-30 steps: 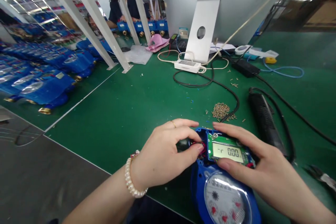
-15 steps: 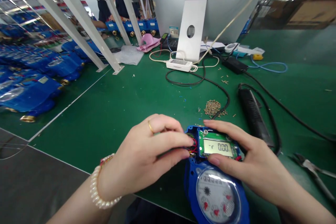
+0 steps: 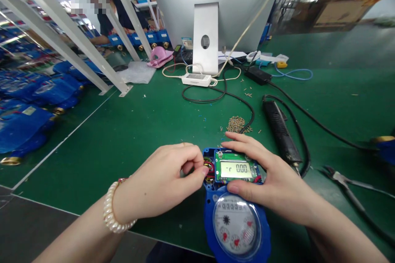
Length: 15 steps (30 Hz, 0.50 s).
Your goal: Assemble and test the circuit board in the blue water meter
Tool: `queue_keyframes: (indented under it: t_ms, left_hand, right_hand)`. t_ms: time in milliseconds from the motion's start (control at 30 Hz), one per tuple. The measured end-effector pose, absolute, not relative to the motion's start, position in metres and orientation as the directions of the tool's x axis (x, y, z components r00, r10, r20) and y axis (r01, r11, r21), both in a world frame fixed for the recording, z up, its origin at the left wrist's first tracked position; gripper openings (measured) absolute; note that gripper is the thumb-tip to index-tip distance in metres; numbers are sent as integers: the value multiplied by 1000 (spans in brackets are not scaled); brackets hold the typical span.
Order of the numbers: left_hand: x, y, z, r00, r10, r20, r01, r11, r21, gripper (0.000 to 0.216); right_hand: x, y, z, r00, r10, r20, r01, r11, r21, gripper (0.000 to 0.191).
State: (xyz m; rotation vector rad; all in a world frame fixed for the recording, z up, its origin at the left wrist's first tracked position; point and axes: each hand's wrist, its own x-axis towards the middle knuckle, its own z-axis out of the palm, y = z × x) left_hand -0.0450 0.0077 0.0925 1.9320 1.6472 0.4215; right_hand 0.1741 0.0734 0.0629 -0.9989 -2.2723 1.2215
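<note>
— Both hands and the meter have slid nearer and left on the green bench since a second ago; the screws and the driver now lie farther off.

— Grip?

— Left hand is curled, thumb and forefinger pinched on the red wires at the left edge of the open housing. Right hand grasps the board between forefinger on the far side and thumb on the near side, display reading zeros.

— How to do it well?

— My judgement: tuck the wires fully inside before pressing the board down, keep them off the edge, hold the board level.

— Around it?

— Pliers right, more blue meters far left, a monitor stand beyond.
</note>
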Motion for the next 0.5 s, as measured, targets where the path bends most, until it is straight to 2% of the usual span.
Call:
queue_keyframes:
  t_ms: [67,267,500]
  left_hand:
    - [-44,10,91,210,971,-114,789,-99,607,19]
    - [-50,14,82,229,971,-69,633,-95,768,22]
    - [-57,21,74,292,952,-88,469,-62,881,24]
  right_hand:
    - [174,72,62,-677,736,4,397,370,-840,57]
    - [174,72,60,-681,732,18,378,372,-848,57]
    - [174,74,61,-687,726,30,368,384,-847,57]
